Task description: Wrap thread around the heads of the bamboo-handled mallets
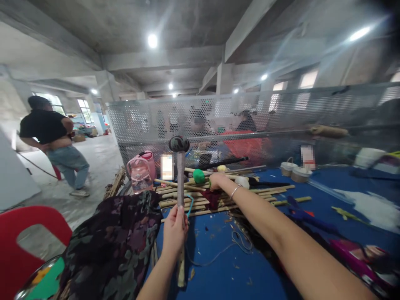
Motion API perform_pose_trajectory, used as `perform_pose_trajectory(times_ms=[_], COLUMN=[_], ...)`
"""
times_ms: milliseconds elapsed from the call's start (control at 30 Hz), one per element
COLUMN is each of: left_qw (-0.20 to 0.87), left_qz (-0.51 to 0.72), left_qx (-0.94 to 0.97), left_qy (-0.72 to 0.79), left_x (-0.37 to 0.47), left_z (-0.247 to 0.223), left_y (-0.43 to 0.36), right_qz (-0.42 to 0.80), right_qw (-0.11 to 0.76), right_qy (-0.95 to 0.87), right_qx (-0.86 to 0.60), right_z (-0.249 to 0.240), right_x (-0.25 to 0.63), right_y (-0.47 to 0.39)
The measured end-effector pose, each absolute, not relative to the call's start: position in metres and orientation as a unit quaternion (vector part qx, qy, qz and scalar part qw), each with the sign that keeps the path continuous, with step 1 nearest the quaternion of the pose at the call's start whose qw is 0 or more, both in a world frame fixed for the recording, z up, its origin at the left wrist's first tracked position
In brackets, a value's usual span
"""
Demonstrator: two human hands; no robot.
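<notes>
Upright over the blue table (pixel 215 250) stands a stick (pixel 180 179) wrapped in grey, its rounded head (pixel 179 144) covered in dark camouflage cloth. My left hand (pixel 175 229) is closed round its lower part, and the bare wooden end shows below. My right hand (pixel 218 182) reaches forward to the pile of wooden sticks (pixel 184 203), beside a green ball (pixel 198 176) and above some dark red cloth (pixel 212 199). The right fingers are mostly hidden, and whether they hold anything does not show. A thin cord (pixel 215 259) lies on the table.
Camouflage cloth (pixel 115 237) covers the left side, near a red chair (pixel 34 223). A pink bag (pixel 142 173) stands behind it. Lidded cups (pixel 300 174) sit at right before a perforated metal screen (pixel 140 121). A person (pixel 50 129) stands far left.
</notes>
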State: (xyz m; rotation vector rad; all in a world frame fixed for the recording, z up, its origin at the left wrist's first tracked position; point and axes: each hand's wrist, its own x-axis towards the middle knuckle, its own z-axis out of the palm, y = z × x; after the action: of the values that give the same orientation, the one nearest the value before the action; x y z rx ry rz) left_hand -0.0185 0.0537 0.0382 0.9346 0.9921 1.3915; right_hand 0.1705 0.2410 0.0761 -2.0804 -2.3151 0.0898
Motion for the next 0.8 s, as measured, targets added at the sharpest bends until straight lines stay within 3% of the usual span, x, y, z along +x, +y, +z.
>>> perform_pose_trajectory(times_ms=[133, 267, 800], left_qw=[0.561, 0.562, 0.565], left_qz=[0.589, 0.591, 0.588], left_qx=[0.382, 0.366, 0.357], left_qy=[0.439, 0.448, 0.456], left_x=[-0.021, -0.023, -0.019], left_z=[0.039, 0.039, 0.039], left_y=[0.056, 0.057, 0.055], right_qz=[-0.032, 0.030, 0.032], right_qw=[-0.014, -0.037, 0.065], right_qy=[-0.777, -0.733, -0.660], right_qx=[-0.628, -0.678, -0.748], right_z=[0.088, 0.088, 0.054], right_x=[0.157, 0.158, 0.192], right_y=[0.248, 0.262, 0.274])
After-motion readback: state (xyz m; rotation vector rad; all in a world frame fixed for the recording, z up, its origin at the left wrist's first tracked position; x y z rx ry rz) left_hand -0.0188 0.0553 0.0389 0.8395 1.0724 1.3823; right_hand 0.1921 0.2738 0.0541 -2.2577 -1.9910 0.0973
